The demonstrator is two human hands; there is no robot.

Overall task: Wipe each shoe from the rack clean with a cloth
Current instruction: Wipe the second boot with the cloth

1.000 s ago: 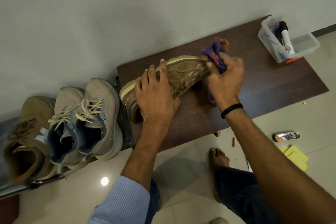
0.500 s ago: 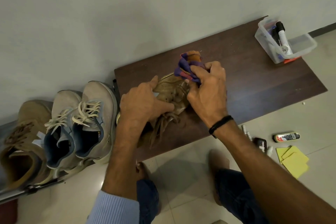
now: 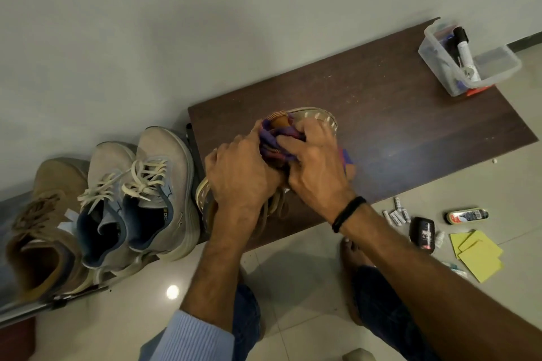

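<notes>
Head view: left hand (image 3: 240,176) clamps the seemingly stiff, light shoe (image 3: 321,116) mid-body; right hand (image 3: 316,170) bunches the soft cloth (image 3: 274,142) against it.

No legible text or numbers anywhere.

4 shoes (image 3: 44,214) (image 3: 108,173) (image 3: 164,155) (image 3: 316,116), 1 cloth (image 3: 275,141), 2 hands (image 3: 243,176) (image 3: 316,167), 1 plastic box (image 3: 498,64).
</notes>
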